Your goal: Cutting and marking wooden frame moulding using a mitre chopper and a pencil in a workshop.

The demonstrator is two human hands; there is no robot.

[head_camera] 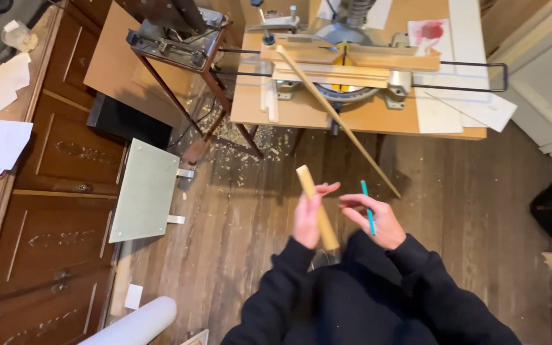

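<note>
Wooden cabinet [65, 166] at far left; grey panel [145, 190] leaning beside it. Left hand [308, 217] closed around short wood block [317, 207], held upright at centre. Right hand [375, 220] pinching teal pencil [368, 206], just beside the block. Saw table [359, 118] above, long wood strip [337, 118] slanting off it.

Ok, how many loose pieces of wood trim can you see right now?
3: a short wood piece in the left hand, a long thin strip leaning off the saw table, and white moulding on it. Others may be hidden.
</note>
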